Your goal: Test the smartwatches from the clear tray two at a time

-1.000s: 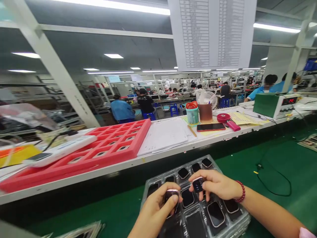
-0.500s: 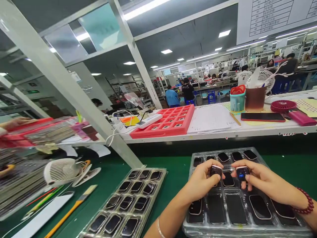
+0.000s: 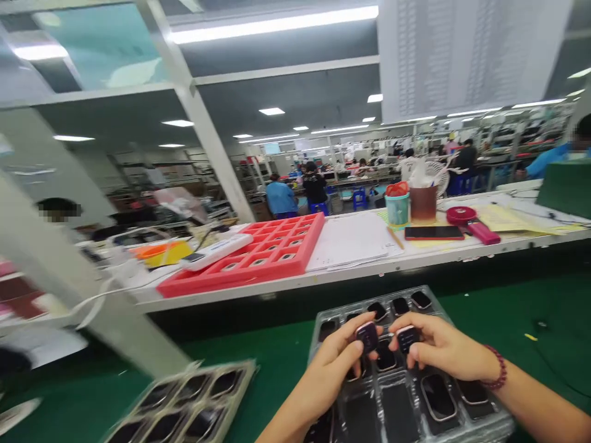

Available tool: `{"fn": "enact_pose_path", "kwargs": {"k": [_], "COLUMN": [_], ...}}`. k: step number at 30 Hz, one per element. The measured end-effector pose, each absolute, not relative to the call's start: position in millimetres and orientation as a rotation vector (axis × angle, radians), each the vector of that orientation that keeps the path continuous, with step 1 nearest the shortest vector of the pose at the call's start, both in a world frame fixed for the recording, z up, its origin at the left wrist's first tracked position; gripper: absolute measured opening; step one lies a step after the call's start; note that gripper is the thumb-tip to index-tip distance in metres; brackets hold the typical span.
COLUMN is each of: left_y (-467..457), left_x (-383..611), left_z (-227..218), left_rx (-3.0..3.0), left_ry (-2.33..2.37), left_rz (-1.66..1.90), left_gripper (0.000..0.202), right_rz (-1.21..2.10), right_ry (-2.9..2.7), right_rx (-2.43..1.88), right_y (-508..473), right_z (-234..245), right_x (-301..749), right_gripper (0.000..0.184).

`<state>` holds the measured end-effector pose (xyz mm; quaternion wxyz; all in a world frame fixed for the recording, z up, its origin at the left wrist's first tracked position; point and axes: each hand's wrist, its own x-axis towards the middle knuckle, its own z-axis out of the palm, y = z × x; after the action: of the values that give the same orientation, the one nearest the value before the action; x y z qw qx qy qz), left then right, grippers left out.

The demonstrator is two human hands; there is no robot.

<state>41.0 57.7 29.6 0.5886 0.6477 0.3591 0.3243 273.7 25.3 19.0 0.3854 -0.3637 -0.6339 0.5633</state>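
My left hand [image 3: 335,363] pinches a small dark smartwatch body [image 3: 367,336] between thumb and fingers. My right hand [image 3: 443,352], with a red bead bracelet at the wrist, grips a second smartwatch body [image 3: 407,338] the same way. Both hands hover close together over a clear plastic tray [image 3: 443,424] whose pockets hold several more watch bodies. That tray rests on a green mat.
A second clear tray [image 3: 184,403] of watch bodies lies at lower left. On the white shelf behind sit a red foam tray [image 3: 258,257], papers, cups, a phone [image 3: 433,232] and a pink fan. A slanted white frame post [image 3: 69,289] stands left. Other people work farther back.
The camera has swung back to the right. Both hands still hold their watch bodies over the tray, now closer together.
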Motion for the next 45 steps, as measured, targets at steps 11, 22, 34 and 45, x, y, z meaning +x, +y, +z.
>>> {"fn": "enact_pose_path", "kwargs": {"k": [11,22,34,45], "left_y": [60.0,62.0,65.9,55.1], "left_x": [42.2,42.8,41.3,44.2], "left_z": [26.2,29.4,18.5,24.6], "left_rx": [1.417,1.446,1.573,1.399], "left_ry": [0.674,0.818,0.797,0.732], "left_rz": [0.792,0.682,0.67,0.769], "left_gripper": [0.071,0.048,0.046,0.058], "right_rz": [1.393,1.387,1.401,1.377], "right_ry": [-1.582,-1.6,-1.639,-1.681], "right_rx": [-0.894,-0.921,-0.937,-1.001], "right_y": [29.8,27.7,25.6,26.7], "right_z": [15.6,15.4,21.2,4.6], "right_x": [272.5,273.1,273.2,285.0], "right_gripper": [0.032,0.031,0.029,0.039]}}
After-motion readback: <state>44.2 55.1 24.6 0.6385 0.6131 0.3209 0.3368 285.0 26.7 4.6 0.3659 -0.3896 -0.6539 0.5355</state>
